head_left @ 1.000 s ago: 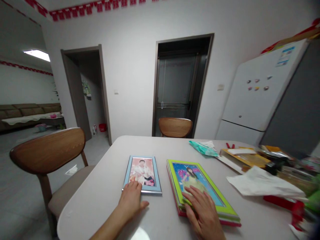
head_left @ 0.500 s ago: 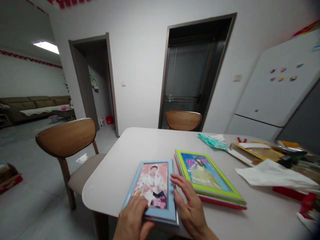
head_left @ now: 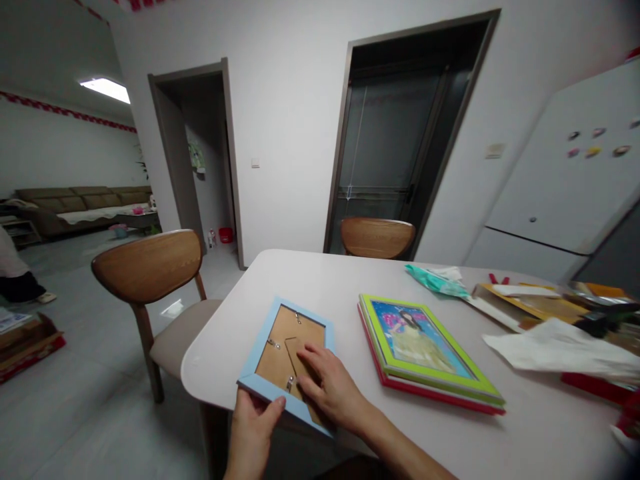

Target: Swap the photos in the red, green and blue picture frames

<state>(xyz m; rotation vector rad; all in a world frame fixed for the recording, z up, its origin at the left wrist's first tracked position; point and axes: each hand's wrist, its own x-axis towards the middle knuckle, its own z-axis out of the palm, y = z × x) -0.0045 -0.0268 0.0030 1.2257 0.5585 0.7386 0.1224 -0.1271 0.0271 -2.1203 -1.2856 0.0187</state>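
A light blue photo frame (head_left: 273, 325) is back side up at the table's near left, its brown backing board (head_left: 280, 327) facing me. Small metal clips and a fold-out stand show on the board. My left hand (head_left: 253, 427) grips the frame's near edge, with the thumb on top and the fingers underneath. Across the backing lies my right hand (head_left: 333, 387), its fingers stretched out and touching the stand area; its palm covers part of the board. To the right, a lime green photo frame (head_left: 440, 371) with a picture of a person in a yellow dress rests on a red frame (head_left: 425, 399).
Behind the frames on the white table (head_left: 300, 273) is a teal packet (head_left: 437, 280). White paper (head_left: 555, 347), yellow packaging and red items crowd the right side. Wooden chairs (head_left: 150, 267) stand at the left and far edges. At far left, a person's leg (head_left: 17, 273) shows.
The blue frame has been turned over, from picture side to back side. My right hand has moved from its right edge onto the backing. A person's leg has appeared at the left.
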